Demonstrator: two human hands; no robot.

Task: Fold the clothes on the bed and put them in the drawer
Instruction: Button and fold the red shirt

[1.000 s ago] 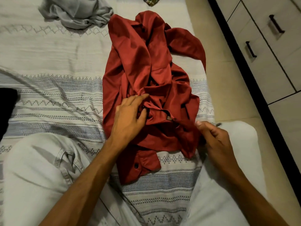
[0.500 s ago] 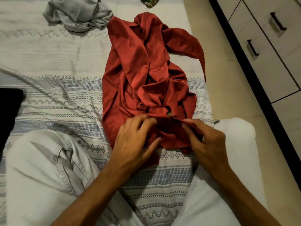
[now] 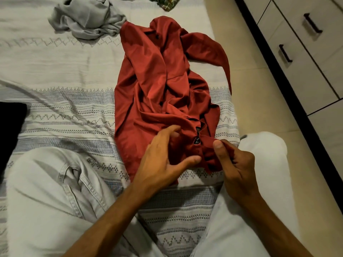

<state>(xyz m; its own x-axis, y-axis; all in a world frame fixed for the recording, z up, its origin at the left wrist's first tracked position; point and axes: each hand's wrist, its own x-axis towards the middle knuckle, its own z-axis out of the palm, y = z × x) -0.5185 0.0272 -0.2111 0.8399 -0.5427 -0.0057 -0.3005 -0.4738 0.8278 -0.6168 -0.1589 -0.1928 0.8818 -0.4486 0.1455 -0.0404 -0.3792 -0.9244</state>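
The small dark label (image 3: 197, 141) inside the red shirt (image 3: 156, 80) is too blurred to read.

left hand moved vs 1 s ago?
Yes. The left hand slid toward the person along the red shirt, from mid-shirt down to the collar label, nearer the right hand.

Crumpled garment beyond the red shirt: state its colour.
Plain light grey garment, seen in the head view.

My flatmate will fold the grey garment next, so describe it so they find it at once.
On the patterned bed cover, look to the far end, beyond the red shirt lying before the person. The grey garment lies crumpled in a heap left of that shirt's collar; it alone is pale grey, unlike the green checked cloth nearby.
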